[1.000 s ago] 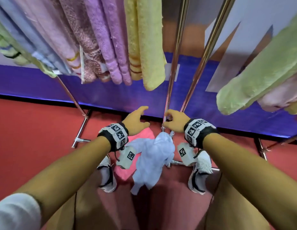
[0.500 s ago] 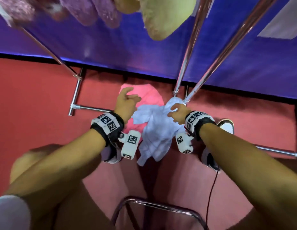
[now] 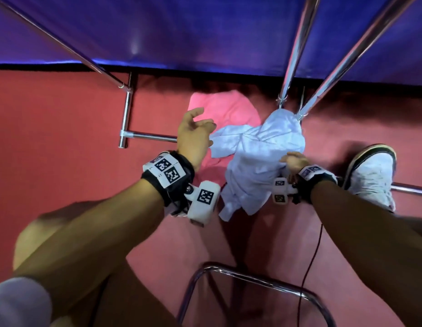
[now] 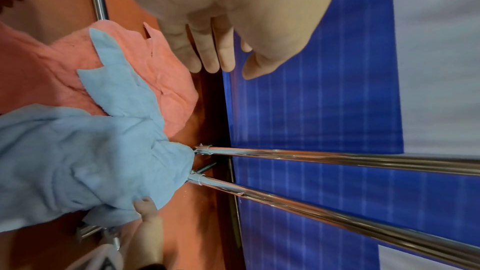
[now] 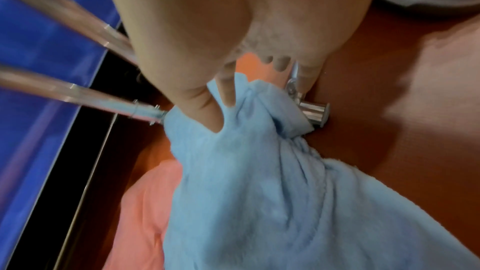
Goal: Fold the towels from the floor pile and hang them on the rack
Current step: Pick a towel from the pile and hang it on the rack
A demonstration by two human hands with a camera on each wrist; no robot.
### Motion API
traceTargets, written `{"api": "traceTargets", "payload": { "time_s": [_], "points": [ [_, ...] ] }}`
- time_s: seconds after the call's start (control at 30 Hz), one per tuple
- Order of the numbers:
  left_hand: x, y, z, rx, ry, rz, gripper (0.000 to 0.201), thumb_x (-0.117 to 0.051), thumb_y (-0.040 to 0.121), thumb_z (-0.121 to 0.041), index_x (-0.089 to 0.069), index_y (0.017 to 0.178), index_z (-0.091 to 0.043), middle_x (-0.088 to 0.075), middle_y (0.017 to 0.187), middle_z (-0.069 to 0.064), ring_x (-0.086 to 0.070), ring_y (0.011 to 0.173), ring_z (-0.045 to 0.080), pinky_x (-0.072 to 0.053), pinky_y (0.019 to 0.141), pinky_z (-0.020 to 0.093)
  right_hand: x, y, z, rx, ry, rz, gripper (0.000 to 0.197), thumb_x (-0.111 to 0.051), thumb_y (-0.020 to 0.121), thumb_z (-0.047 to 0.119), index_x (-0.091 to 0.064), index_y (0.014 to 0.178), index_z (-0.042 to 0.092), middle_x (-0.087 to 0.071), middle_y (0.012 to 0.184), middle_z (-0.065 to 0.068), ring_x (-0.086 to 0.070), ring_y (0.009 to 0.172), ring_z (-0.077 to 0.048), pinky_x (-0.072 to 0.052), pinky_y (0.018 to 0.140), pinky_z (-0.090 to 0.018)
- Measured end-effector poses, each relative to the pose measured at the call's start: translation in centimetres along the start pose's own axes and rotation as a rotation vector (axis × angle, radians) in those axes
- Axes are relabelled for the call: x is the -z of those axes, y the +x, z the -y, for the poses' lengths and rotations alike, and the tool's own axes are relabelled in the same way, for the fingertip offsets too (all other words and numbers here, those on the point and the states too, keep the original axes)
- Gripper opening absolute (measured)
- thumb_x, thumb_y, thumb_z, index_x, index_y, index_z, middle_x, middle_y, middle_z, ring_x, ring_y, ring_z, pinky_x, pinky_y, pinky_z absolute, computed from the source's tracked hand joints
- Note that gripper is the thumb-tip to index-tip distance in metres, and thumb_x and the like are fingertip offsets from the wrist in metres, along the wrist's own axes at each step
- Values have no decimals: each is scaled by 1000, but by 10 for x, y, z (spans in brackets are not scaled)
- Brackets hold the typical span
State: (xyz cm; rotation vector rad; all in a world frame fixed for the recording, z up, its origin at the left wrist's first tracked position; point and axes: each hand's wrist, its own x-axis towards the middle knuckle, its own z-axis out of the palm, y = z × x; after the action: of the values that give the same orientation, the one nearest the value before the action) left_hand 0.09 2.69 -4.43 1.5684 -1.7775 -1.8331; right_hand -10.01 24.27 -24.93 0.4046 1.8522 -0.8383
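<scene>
A crumpled light blue towel [image 3: 259,156] lies on the red floor, partly over a pink towel [image 3: 224,109], at the foot of the rack's chrome poles [image 3: 297,50]. My right hand [image 3: 292,159] pinches the blue towel's right edge; in the right wrist view the thumb and forefinger of the right hand [image 5: 223,116] nip a fold of the blue towel [image 5: 246,192]. My left hand [image 3: 200,123] hovers over the pink towel with its fingers straight. In the left wrist view this left hand [image 4: 223,69] holds nothing above the pink towel [image 4: 145,81].
The rack's base bar [image 3: 127,114] lies on the floor to the left. A blue wall panel [image 3: 181,31] runs behind the rack. My white shoe [image 3: 372,175] stands to the right of the pile. A chrome chair frame [image 3: 252,279] and a black cable [image 3: 309,267] are near me.
The view has tipped down, so the hanging towels have left the picture. Both hands have dropped to the floor pile, and my right hand has taken hold of the blue towel.
</scene>
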Motion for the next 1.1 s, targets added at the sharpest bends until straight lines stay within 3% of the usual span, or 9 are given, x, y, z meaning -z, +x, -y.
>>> {"api": "traceTargets", "payload": {
  "time_s": [0.2, 0.3, 0.47, 0.6, 0.77, 0.83, 0.9, 0.97, 1.1],
  "points": [
    [-9, -2, 2, -4, 24, 31, 41, -54, 89, 1, -51, 128, -13, -62, 91, 1, -57, 74, 10, -45, 64, 28, -6, -4, 2, 110, -44, -12, 29, -62, 90, 10, -65, 118, 3, -62, 127, -19, -60, 100, -28, -49, 87, -27],
    [-13, -3, 1, -10, 35, 41, 41, -55, 89, -1, -52, 128, -15, -63, 96, 1, -58, 80, 12, -47, 67, 29, -19, -11, 10, 193, -106, -133, 27, -68, 85, 17, -71, 109, 6, -67, 118, -13, -59, 113, -30, -44, 101, -33],
    [-12, -5, 2, -2, 25, 53, 41, -54, 90, -1, -51, 128, -15, -62, 97, 3, -57, 80, 14, -47, 69, 31, -22, -10, 20, 130, -22, -173, 43, -68, 75, 40, -64, 117, 29, -61, 131, -2, -56, 119, -25, -41, 105, -29],
    [-8, -4, 8, 10, 37, 53, 41, -56, 88, -1, -53, 127, -15, -62, 95, 1, -58, 81, 12, -49, 73, 34, -22, 55, -9, 44, -119, -66, 80, -67, 46, 63, -61, 123, 43, -50, 142, -1, -56, 120, -30, -49, 102, -42],
    [-7, 1, 10, 24, 48, 55, 40, -58, 87, -1, -55, 123, -18, -63, 90, -3, -58, 79, 10, -50, 72, 33, -22, 7, 10, 85, -133, -148, 58, -67, 76, 32, -57, 132, 17, -57, 136, -8, -55, 123, -30, -42, 105, -31],
    [-8, 1, 8, 6, 68, 65, 40, -58, 87, 0, -55, 122, -17, -63, 95, 0, -58, 80, 12, -49, 70, 33, -27, -4, 21, 162, -4, -271, 39, -69, 80, 22, -65, 119, 19, -65, 123, -7, -60, 116, -27, -43, 97, -24],
    [-10, 0, 5, -26, 94, 97, 41, -58, 87, 2, -54, 123, -16, -59, 101, 4, -56, 80, 14, -47, 66, 30, -32, -22, 42, 247, 145, -361, 12, -79, 73, 19, -71, 83, 21, -73, 95, -4, -67, 93, -24, -50, 89, -24],
    [-14, -3, -1, -56, 133, 159, 47, -58, 86, 7, -51, 126, -16, -53, 105, 6, -54, 80, 16, -45, 59, 23, -35, -42, 65, 376, 280, -329, 27, -82, 68, 12, -59, 59, 21, -65, 68, 3, -63, 66, -16, -56, 75, -28],
    [-14, -15, -19, -178, 268, 356, 76, -54, 77, 23, -39, 142, -13, -44, 115, 6, -49, 95, 15, -45, 61, 12, -32, -128, 113, 824, 155, -92, 41, -70, 61, -2, -39, 56, 24, -40, 55, 10, -34, 46, 2, -31, 49, -18]
  ]
}}
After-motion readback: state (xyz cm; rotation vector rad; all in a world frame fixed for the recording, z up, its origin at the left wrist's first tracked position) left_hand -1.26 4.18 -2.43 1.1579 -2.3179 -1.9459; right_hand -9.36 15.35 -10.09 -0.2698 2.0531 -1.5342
